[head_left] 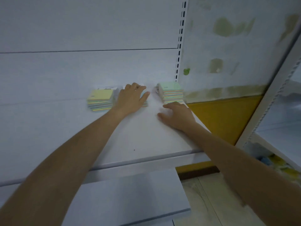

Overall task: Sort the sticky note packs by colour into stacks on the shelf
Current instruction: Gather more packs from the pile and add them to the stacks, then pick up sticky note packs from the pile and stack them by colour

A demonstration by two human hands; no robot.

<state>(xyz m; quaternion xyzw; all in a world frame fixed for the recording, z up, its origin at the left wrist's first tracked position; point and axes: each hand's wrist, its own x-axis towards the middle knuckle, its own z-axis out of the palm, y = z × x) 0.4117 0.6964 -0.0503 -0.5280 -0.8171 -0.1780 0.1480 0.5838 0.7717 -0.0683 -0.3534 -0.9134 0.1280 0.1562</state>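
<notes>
Three stacks of sticky note packs stand at the back of the white shelf [146,137]. The yellow-topped stack [100,100] is on the left. The green-topped stack [171,92] is on the right, by the upright. My left hand [131,97] lies flat over the middle stack [145,103], whose top looks pale blue and is mostly hidden under the palm. My right hand [177,115] hovers just in front of the green-topped stack, fingers spread, holding nothing.
A slotted white upright [180,46] marks the shelf's right end. Beyond it is a wall with a yellow panel [224,118]. A lower shelf [130,198] juts out below. Another shelf unit with coloured items [280,167] stands at the right.
</notes>
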